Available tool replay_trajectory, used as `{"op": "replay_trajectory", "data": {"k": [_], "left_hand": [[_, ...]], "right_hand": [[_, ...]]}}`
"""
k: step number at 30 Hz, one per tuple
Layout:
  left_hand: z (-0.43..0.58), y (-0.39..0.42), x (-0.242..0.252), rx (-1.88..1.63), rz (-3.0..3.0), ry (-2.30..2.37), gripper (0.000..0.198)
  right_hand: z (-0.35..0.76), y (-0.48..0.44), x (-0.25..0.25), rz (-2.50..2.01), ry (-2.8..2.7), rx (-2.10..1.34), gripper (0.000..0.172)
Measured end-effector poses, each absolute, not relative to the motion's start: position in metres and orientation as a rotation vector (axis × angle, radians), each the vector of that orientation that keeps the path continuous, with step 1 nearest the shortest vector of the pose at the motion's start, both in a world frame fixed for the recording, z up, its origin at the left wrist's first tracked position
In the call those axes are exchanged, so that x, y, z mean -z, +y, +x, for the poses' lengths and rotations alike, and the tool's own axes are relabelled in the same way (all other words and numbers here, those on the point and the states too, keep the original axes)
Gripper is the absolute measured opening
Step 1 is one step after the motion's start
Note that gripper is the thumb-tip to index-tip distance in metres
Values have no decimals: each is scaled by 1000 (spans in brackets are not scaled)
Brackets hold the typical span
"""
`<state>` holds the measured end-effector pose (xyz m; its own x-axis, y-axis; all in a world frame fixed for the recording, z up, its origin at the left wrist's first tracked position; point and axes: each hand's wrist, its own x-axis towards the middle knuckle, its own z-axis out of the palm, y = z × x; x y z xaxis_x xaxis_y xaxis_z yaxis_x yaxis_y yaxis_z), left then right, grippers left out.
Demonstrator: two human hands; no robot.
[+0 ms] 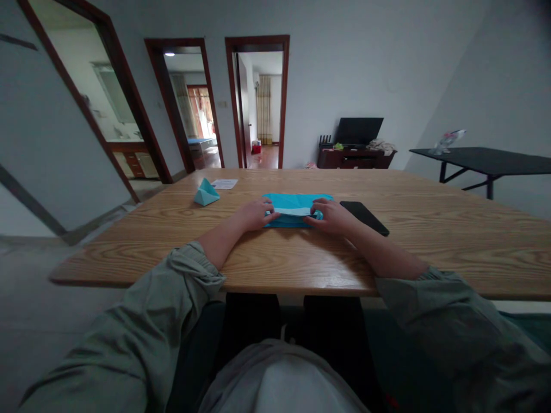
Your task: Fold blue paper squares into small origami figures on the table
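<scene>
Blue paper (297, 201) lies on the wooden table in front of me, with a paler folded strip across its middle. My left hand (257, 214) pinches the left end of this strip between thumb and fingers. At the right end, my right hand (332, 217) is closed on the paper in the same way, fingers curled over its edge. Blue layers show beneath and behind the strip; how many there are, I cannot tell. A folded light-blue paper pyramid (206, 193) stands farther off to the left.
A black phone-like slab (364, 217) lies just right of my right hand. Behind the paper pyramid is a white printed sheet (224, 183). The wooden table (275, 267) has its near edge close to my lap. A black table (491, 159) stands at the right.
</scene>
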<state>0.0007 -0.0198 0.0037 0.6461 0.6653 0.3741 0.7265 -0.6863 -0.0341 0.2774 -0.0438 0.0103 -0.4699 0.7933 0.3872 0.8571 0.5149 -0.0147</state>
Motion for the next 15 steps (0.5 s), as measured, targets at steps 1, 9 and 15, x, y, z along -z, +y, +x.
{"op": "replay_trajectory", "data": {"k": [1, 9, 15], "left_hand": [[0, -19, -3, 506, -2690, -1131, 43], [1, -15, -1, 632, -2664, -1234, 35], [4, -16, -1, 730, -2636, -1394, 30]], "right_hand": [[278, -43, -10, -1362, -2409, 236, 41], [278, -35, -5, -1359, -2256, 223, 37], [278, -28, 1, -1481, -2130, 74, 28]]}}
